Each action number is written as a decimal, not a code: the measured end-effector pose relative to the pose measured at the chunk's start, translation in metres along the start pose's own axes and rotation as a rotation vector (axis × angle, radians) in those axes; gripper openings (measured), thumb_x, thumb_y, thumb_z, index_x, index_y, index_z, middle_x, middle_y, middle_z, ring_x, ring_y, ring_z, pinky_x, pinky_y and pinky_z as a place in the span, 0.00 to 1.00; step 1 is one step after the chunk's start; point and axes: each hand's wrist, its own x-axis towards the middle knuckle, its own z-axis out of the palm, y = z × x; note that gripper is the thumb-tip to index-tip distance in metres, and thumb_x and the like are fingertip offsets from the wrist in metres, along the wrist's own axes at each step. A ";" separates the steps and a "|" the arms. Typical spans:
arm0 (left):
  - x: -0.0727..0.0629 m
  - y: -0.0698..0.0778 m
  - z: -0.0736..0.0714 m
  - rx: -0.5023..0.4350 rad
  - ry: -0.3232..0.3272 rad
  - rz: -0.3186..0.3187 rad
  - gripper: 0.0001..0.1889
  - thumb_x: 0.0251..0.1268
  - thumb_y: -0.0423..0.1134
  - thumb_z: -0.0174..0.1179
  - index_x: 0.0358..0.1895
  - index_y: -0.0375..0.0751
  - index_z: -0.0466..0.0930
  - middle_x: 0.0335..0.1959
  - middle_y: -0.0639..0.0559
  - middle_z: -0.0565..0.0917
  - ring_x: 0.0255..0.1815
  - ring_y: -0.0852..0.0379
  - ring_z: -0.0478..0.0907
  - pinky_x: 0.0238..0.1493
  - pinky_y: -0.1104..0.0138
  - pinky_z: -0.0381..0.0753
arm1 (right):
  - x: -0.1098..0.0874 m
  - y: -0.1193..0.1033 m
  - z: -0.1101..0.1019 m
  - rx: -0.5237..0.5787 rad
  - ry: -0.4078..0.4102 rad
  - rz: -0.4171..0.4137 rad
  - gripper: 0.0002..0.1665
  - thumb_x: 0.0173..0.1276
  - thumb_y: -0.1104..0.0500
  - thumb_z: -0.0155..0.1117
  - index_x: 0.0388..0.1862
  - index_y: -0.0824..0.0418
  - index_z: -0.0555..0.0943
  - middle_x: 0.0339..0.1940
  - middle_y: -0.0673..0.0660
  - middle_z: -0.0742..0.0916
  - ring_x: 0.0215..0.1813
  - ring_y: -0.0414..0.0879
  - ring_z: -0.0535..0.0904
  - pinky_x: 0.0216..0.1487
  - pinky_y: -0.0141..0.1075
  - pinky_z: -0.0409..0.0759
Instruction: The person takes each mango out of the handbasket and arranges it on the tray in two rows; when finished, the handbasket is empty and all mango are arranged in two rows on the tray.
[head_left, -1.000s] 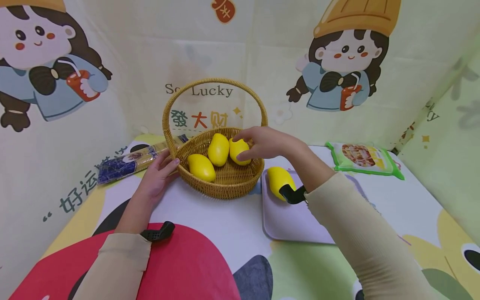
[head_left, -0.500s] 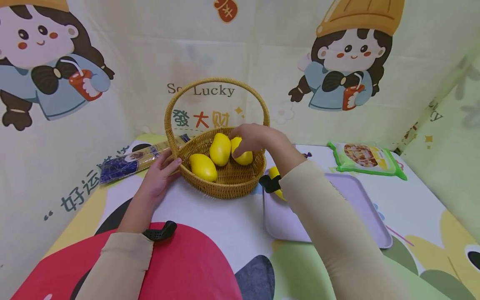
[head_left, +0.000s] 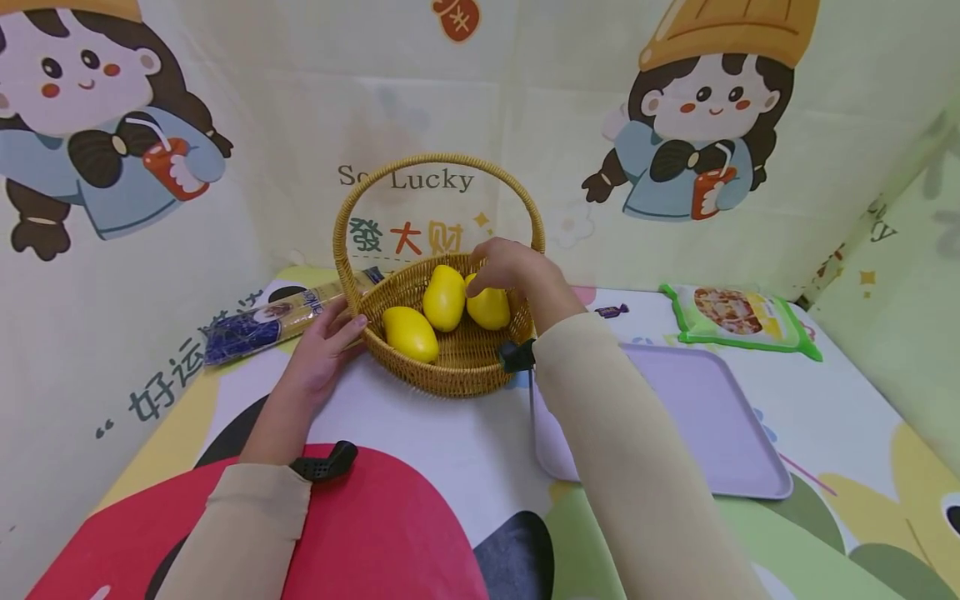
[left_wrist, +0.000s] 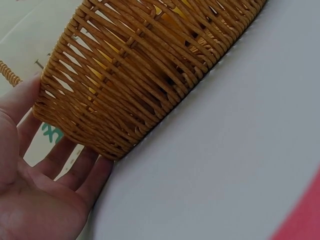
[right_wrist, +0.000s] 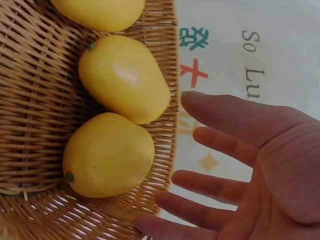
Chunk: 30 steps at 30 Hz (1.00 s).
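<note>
A wicker basket (head_left: 457, 382) with a tall arched handle stands on the table. Inside lie three yellow mangoes: a left one (head_left: 410, 334), a middle one (head_left: 444, 298) and a right one (head_left: 489, 308). My left hand (head_left: 318, 358) holds the basket's left end, thumb at the rim and fingers behind the woven wall (left_wrist: 130, 75). Over the basket's back right rim is my right hand (head_left: 517, 265), its fingers spread and holding nothing. In the right wrist view, a gap separates the thumb from the nearest mango (right_wrist: 125, 79).
A lilac tray (head_left: 705, 417) lies to the right, partly hidden by my right sleeve. Behind it are a small purple wrapped candy (head_left: 612, 311) and a green-edged food packet (head_left: 742, 317). A long blue-and-clear packet (head_left: 262, 325) lies left of the basket.
My right hand has shifted slightly up and back from the right mango. The right forearm has swung left and now hides the mango seen on the tray. My left hand stays on the basket.
</note>
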 end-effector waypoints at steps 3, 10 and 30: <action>-0.001 -0.001 0.000 -0.004 0.008 -0.004 0.37 0.79 0.46 0.57 0.84 0.61 0.50 0.85 0.47 0.54 0.81 0.46 0.60 0.82 0.51 0.61 | 0.004 -0.001 0.002 -0.025 0.008 0.005 0.39 0.70 0.50 0.70 0.78 0.52 0.70 0.79 0.54 0.71 0.74 0.55 0.70 0.71 0.52 0.77; 0.000 -0.002 0.000 0.013 0.017 -0.003 0.37 0.79 0.46 0.58 0.84 0.62 0.51 0.85 0.49 0.55 0.81 0.47 0.60 0.82 0.52 0.62 | 0.011 0.001 0.010 -0.011 -0.003 0.027 0.38 0.70 0.55 0.69 0.78 0.54 0.70 0.78 0.57 0.73 0.73 0.55 0.71 0.70 0.50 0.78; 0.001 0.001 -0.001 -0.002 0.009 -0.004 0.36 0.80 0.44 0.56 0.84 0.62 0.51 0.85 0.49 0.56 0.81 0.47 0.60 0.82 0.51 0.62 | 0.020 0.007 0.020 -0.098 -0.065 0.039 0.40 0.67 0.66 0.69 0.76 0.45 0.73 0.79 0.56 0.70 0.58 0.56 0.76 0.60 0.45 0.83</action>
